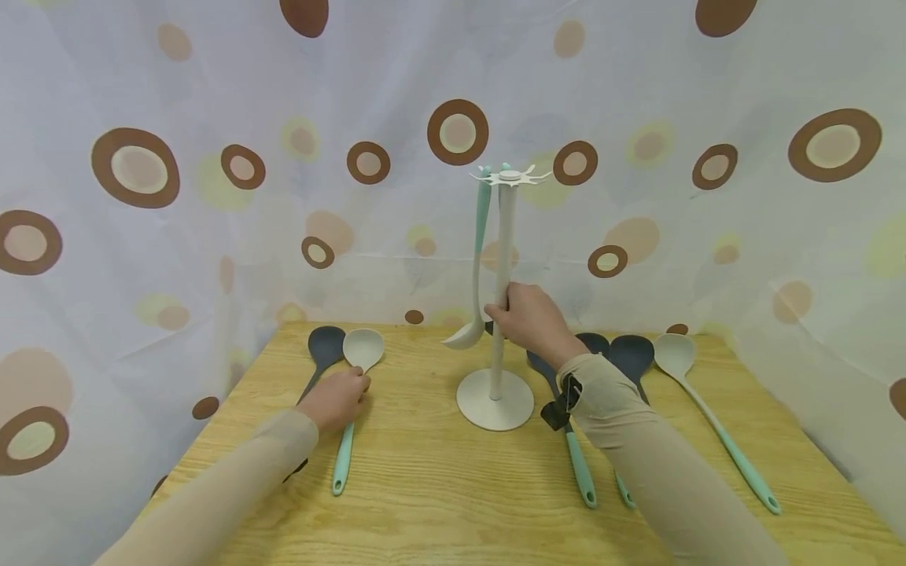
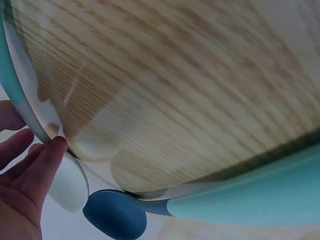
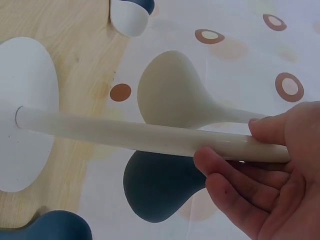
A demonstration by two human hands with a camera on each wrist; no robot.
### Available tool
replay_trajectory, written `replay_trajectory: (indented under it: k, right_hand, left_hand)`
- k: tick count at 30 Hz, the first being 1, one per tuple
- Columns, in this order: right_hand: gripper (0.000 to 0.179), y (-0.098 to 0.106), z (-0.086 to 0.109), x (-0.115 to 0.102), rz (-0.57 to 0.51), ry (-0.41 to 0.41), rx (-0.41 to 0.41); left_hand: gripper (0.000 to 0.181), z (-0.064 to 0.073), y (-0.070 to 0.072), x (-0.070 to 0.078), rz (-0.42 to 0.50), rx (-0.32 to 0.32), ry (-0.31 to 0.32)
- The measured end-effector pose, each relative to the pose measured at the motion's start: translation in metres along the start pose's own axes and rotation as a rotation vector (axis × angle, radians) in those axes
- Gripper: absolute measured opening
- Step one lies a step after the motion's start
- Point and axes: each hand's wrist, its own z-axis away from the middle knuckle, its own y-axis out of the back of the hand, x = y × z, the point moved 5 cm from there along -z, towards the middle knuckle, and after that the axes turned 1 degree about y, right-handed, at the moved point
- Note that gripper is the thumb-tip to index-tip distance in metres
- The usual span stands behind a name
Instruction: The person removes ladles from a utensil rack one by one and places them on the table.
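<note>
My left hand pinches the shaft of a white ladle just below its bowl; the mint handle points toward me on the table. Left of it lies a dark ladle, its handle partly hidden by my arm. My right hand grips the white pole of a utensil stand, upright on its round base. From the stand's top hooks hangs another white ladle with a mint handle. Beside it, a dark-headed utensil hangs behind the pole, mostly hidden in the head view.
Right of the stand, partly under my right forearm, lie several dark utensils with mint handles. A white spoon-like utensil lies farther right on the wooden table. A dotted curtain backs the table.
</note>
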Motion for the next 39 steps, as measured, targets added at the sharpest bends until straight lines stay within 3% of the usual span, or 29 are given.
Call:
replay_trajectory:
  k: [10,15,23,29,33,39]
  right_hand:
    - [0.022,0.004,0.000,-0.005,-0.051,0.013,-0.017]
    - [0.023,0.004,0.000,-0.008,-0.075,0.021,-0.055]
    - [0.020,0.006,-0.005,-0.003,-0.086,0.062,-0.117]
    - [0.018,0.005,-0.008,-0.002,-0.097,0.086,-0.169]
    - [0.017,0.004,-0.009,-0.002,-0.112,0.092,-0.184]
    - [0.017,0.003,-0.010,-0.003,-0.116,0.111,-0.190]
  left_hand:
    - [0.008,0.000,0.000,-0.003,0.019,0.015,0.030]
    - [0.007,-0.004,0.014,0.005,0.027,0.084,0.067]
    - [0.018,-0.022,0.052,0.038,0.212,0.173,0.113]
    - [0.027,-0.047,0.081,0.067,0.363,0.242,0.099]
    - [0.031,-0.064,0.099,0.088,0.414,0.288,0.089]
    - [0.037,-0.084,0.120,0.113,0.484,0.285,0.094]
